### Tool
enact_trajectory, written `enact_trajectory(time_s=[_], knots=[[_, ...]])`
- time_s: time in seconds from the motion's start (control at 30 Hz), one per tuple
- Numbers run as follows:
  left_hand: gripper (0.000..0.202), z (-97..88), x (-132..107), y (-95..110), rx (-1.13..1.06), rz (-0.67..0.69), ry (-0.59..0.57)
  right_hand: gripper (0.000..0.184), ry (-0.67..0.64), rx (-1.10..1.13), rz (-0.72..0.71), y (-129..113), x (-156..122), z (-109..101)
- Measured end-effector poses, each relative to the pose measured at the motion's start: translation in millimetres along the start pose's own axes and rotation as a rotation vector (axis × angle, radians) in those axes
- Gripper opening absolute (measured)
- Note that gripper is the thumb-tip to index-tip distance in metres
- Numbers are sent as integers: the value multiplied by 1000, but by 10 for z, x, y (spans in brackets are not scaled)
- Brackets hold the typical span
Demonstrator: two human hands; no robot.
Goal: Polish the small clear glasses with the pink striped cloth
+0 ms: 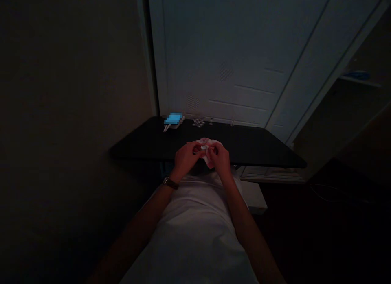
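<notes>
My left hand (185, 158) is closed at the near edge of the black table, its thumb and fingertips pinching a small clear, shiny piece (203, 147) that looks like glass. My right hand (221, 158) is closed as well, gripping a pink and white cloth (209, 163) against that piece. The cloth spreads behind the fingers and hangs down between both hands. Dim light and the fingers hide the exact shape of the piece. Along the table's far edge stand several small clear stemmed pieces (199, 122), with another stemmed piece (231, 122) farther right.
The black table (250, 147) stands against a pale panelled door (214, 52). A device with a blurred blue screen (173, 119) lies at its back left. Under the table's right side is a white box (255, 196). A thin cable (324, 196) runs over the dark floor.
</notes>
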State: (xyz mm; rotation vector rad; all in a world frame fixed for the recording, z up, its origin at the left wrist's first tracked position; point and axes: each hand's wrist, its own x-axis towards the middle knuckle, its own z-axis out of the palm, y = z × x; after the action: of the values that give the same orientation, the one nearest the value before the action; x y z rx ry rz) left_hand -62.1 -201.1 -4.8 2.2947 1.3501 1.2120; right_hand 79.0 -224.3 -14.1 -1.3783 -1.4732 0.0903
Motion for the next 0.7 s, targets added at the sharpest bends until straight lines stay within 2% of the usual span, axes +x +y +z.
enact_trajectory(time_s=[0.17,0.47,0.7], knots=[[26,5,0,0,27,-33,-7,19,-4,-8,-10,-13,-2,-6],[25,27,-7,2,137,-39,46,18,-13,-15,-20,-14,-1,-7],[25,23,-25,-9,130,3,49,18,3,-7,-20,-17,-4,0]])
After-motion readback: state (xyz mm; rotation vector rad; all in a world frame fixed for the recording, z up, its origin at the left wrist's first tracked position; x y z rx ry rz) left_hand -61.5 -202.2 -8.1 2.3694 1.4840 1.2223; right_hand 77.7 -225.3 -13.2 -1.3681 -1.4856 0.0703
